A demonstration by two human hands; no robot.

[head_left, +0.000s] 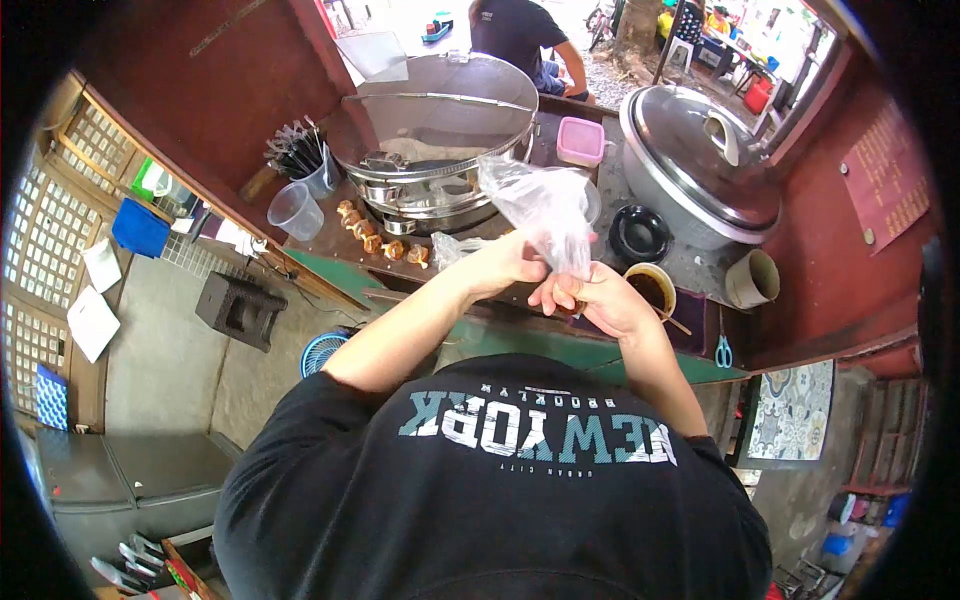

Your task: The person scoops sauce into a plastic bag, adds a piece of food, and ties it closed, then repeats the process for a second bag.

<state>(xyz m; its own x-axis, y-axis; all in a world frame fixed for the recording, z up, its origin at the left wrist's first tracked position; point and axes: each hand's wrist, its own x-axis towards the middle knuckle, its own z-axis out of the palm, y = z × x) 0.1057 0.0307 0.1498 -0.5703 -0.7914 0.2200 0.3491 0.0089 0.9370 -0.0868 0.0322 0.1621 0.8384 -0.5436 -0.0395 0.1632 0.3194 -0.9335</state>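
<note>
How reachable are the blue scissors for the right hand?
Probably yes: the scissors lie just beside the right hand, nothing between them, though its fingers hold the plastic bag.

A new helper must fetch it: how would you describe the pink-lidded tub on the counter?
Look between the wide steamer and the big lidded pot, past the clear bag held by left hand and right hand. The small square tub there is the only thing with a pink lid.

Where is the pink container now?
Head view, upper centre: the pink container sits on the counter, open steel pot to its left, lidded pot to its right.
</note>
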